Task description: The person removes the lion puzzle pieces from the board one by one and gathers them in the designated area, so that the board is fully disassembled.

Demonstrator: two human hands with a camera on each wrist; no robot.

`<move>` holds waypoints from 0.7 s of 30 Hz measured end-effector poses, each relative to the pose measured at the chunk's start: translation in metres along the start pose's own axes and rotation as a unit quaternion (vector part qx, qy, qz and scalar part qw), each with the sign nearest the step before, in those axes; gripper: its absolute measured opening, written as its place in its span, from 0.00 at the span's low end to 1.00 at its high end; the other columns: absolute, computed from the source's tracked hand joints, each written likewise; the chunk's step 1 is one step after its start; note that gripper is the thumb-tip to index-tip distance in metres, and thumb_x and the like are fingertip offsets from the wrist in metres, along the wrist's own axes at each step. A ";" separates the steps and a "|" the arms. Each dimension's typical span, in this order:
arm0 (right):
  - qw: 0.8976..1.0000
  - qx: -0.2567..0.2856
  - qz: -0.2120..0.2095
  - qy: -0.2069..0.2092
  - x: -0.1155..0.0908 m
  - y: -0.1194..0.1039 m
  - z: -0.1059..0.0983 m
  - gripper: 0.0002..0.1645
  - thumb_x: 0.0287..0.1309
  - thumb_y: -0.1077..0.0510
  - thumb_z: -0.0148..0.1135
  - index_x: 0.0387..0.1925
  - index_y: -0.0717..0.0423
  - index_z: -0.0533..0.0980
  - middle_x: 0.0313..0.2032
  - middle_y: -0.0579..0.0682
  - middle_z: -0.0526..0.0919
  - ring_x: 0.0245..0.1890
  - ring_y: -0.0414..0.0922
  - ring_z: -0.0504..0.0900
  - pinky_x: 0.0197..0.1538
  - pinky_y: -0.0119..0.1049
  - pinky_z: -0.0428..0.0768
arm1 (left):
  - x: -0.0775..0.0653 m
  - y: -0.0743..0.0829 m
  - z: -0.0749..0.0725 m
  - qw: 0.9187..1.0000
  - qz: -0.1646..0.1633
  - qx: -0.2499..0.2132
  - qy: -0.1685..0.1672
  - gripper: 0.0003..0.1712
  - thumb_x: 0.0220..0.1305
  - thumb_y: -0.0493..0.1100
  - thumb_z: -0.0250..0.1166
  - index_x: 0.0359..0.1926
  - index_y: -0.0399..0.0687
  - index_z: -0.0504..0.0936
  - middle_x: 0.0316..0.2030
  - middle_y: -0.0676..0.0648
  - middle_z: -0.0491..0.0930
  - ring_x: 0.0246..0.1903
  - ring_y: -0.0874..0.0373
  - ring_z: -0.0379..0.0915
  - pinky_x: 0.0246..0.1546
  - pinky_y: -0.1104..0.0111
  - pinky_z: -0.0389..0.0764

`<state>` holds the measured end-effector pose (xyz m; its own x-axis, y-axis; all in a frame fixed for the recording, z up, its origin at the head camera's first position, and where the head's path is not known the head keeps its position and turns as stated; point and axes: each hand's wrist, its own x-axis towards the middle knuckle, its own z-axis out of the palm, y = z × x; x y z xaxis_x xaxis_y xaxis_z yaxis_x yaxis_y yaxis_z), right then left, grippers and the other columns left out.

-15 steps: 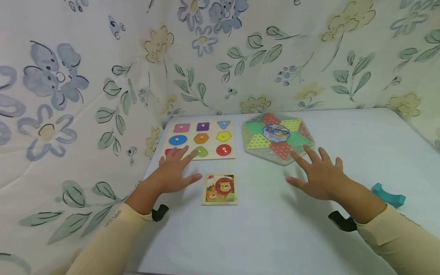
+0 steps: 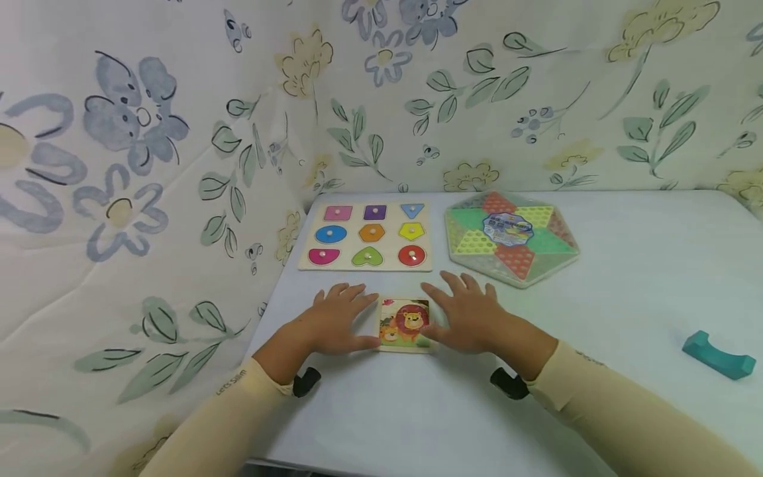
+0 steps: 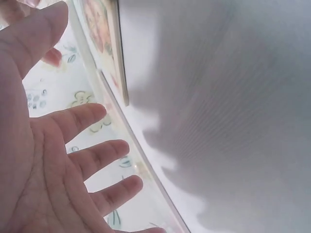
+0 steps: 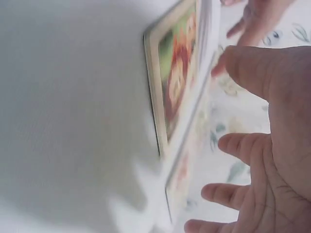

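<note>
Behind the table (image 2: 387,411), the flowered cloth (image 2: 387,112) rises along the far and left edges. The game board (image 2: 512,240) lies by the far edge, with the shape board (image 2: 393,246) just left of it, near the far left corner; both probably sit back there to stay out of your hands' way.

Your left hand (image 2: 340,321) and right hand (image 2: 467,318) flank the puzzle, fingers spread wide, neither having hold of anything. They seem set so both its sides are within reach. Your right thumb overlaps its near right corner in the head view; whether it touches, you cannot tell.

The lion puzzle (image 2: 408,324) lies flat between them, toward the surface's left edge. The lions' heads point to the far edge, so the picture reads upright to you. It looks nearly square, with no clear long axis.

The teal block (image 2: 718,356) lies well to the right, apart from your right hand.
</note>
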<state>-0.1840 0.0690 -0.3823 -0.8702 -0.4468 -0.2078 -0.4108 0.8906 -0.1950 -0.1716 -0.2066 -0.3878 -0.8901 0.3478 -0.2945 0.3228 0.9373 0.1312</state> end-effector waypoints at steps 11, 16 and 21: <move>0.998 0.017 -0.053 -0.005 0.044 -0.050 0.027 0.44 0.57 0.31 0.68 0.71 0.42 0.70 0.68 0.53 0.68 0.62 0.55 0.66 0.57 0.55 0.72 | 0.013 0.005 0.008 1.000 -0.014 -0.003 -0.024 0.58 0.52 0.73 0.71 0.80 0.63 0.58 0.80 0.48 0.54 0.78 0.41 0.46 0.71 0.33 0.57; 0.997 0.033 -0.071 0.010 0.052 -0.055 0.027 0.43 0.54 0.35 0.73 0.67 0.49 0.74 0.61 0.53 0.72 0.53 0.51 0.68 0.50 0.47 0.75 | 0.015 0.004 0.008 0.999 -0.018 -0.012 -0.031 0.60 0.51 0.73 0.72 0.80 0.63 0.58 0.80 0.48 0.54 0.78 0.42 0.47 0.71 0.35 0.59; 0.996 0.047 -0.079 -0.005 0.057 -0.058 0.019 0.43 0.51 0.38 0.77 0.64 0.54 0.75 0.59 0.54 0.73 0.49 0.50 0.71 0.48 0.40 0.79 | 0.016 0.003 0.007 0.999 -0.022 -0.027 -0.029 0.60 0.49 0.73 0.73 0.80 0.63 0.58 0.79 0.48 0.54 0.77 0.42 0.47 0.71 0.35 0.59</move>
<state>-0.2047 -0.0095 -0.4013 -0.7936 -0.5821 -0.1772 -0.5147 0.7975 -0.3148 -0.1828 -0.1982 -0.3992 -0.8824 0.3087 -0.3551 0.2646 0.9496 0.1681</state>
